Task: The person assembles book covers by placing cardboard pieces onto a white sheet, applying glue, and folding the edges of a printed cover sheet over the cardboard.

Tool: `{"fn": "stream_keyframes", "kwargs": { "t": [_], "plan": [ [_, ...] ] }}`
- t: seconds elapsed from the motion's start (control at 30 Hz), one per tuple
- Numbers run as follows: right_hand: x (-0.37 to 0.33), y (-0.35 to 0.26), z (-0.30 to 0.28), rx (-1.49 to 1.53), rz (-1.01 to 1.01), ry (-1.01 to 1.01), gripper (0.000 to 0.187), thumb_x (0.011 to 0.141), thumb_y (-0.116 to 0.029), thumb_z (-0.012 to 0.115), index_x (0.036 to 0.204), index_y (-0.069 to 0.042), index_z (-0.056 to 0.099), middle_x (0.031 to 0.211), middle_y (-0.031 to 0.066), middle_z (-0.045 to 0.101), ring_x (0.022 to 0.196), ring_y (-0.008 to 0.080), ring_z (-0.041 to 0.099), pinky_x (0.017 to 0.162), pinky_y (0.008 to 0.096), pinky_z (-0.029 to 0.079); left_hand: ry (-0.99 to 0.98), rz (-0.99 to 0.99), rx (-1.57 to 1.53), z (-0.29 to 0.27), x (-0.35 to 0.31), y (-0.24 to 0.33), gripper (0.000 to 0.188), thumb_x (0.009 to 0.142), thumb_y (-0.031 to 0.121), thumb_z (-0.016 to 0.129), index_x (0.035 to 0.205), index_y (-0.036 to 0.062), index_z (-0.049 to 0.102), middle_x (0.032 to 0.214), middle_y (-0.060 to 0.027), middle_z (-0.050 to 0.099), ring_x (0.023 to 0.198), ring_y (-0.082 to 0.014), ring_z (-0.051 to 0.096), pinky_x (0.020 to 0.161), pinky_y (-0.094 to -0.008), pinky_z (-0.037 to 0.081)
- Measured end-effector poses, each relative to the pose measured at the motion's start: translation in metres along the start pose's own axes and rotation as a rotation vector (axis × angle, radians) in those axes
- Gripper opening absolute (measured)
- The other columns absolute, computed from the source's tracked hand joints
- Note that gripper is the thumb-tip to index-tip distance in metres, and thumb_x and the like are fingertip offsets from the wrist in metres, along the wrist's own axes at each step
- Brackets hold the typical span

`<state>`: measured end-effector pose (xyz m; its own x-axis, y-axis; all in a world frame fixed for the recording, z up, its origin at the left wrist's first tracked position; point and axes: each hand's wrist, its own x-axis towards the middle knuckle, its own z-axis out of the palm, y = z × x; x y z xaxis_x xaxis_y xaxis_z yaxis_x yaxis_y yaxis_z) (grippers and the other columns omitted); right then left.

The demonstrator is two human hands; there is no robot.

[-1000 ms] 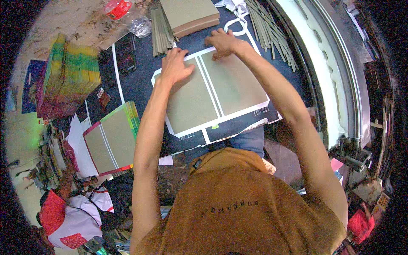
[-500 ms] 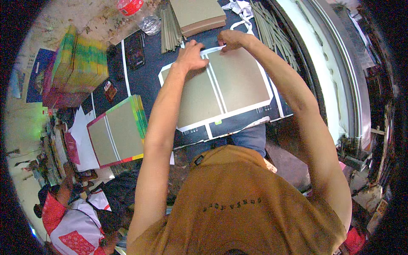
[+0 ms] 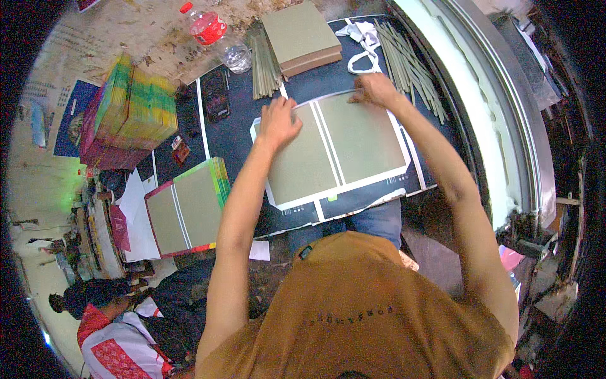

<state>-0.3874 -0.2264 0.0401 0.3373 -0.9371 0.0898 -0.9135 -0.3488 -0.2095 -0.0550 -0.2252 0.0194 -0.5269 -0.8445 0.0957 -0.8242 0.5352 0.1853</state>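
A book cover (image 3: 369,142) lies in front of me: two grey-brown boards with a narrow spine strip between them, on white paper that shows as a border. My left hand (image 3: 281,124) rests on the far left part of the cover, fingers apart and reaching over its far edge. At the far right part of that edge is my right hand (image 3: 377,92), its fingers bent down and pressed together on the paper edge. The fingertips of the right hand are partly hidden and slightly blurred.
Behind the cover are a stack of grey boards (image 3: 302,31), bundled narrow strips (image 3: 265,66), loose strips (image 3: 413,72) and a white cloth (image 3: 363,35). A bottle (image 3: 211,31) and phone (image 3: 216,95) lie left, near tied colourful stacks (image 3: 129,117) and another cover (image 3: 189,205). Someone (image 3: 120,335) sits lower left.
My hands have moved apart along the cover's far edge, the right one outward to the right. The white strip folded along that edge now shows only as a thin line. The view has shifted slightly.
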Motion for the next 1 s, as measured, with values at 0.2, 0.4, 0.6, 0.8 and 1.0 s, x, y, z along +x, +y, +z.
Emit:
{"fn": "stream_keyframes", "kwargs": {
  "t": [0.2,0.4,0.6,0.8,1.0],
  "plan": [
    [-0.064,-0.031,0.040,-0.162,0.004,0.356,0.035,0.099,-0.036,0.058,0.118,-0.007,0.066,0.119,0.0078,0.065,0.109,0.0267,0.063,0.095,0.0442,0.047,0.386,0.085,0.059,0.017,-0.032,0.032,0.052,0.091,0.035,0.067,0.134,0.0062,0.060,0.107,-0.0150,0.053,0.104,-0.0338,0.052,0.088,-0.0515,0.042],
    [-0.056,-0.038,0.035,-0.161,0.141,0.198,0.050,0.098,-0.040,0.060,0.136,-0.008,0.059,0.131,0.0087,0.064,0.117,0.0254,0.062,0.096,0.0457,0.047,0.203,0.066,0.015,0.015,-0.004,0.056,0.055,0.099,0.036,0.058,0.143,0.0030,0.054,0.137,-0.0187,0.052,0.131,-0.0357,0.045,0.111,-0.0550,0.034],
    [-0.028,-0.084,0.057,-0.158,0.136,0.137,0.075,0.100,-0.055,0.050,0.159,-0.013,0.031,0.164,0.0107,0.034,0.151,0.0251,0.033,0.121,0.0570,0.025,0.215,0.081,0.023,0.046,-0.012,0.046,0.061,0.100,0.039,0.055,0.144,-0.0017,0.049,0.144,-0.0227,0.049,0.133,-0.0426,0.044,0.112,-0.0516,0.036],
    [-0.056,-0.056,0.046,-0.203,0.218,0.159,0.086,0.099,-0.063,0.042,0.156,0.001,0.033,0.162,0.0188,0.035,0.151,0.0315,0.033,0.124,0.0546,0.019,0.283,-0.117,0.014,0.007,-0.065,0.026,0.052,0.093,0.042,0.063,0.121,-0.0019,0.060,0.111,-0.0179,0.054,0.107,-0.0359,0.053,0.091,-0.0495,0.047],
    [-0.015,-0.133,0.085,-0.073,0.068,0.218,0.084,0.099,-0.065,0.042,0.152,0.000,0.042,0.157,0.0172,0.044,0.148,0.0300,0.039,0.124,0.0515,0.020,0.282,-0.099,-0.008,0.015,-0.058,0.021,0.040,0.091,0.037,0.066,0.113,0.0037,0.066,0.108,-0.0170,0.056,0.106,-0.0361,0.053,0.090,-0.0491,0.048]
  ]
}}
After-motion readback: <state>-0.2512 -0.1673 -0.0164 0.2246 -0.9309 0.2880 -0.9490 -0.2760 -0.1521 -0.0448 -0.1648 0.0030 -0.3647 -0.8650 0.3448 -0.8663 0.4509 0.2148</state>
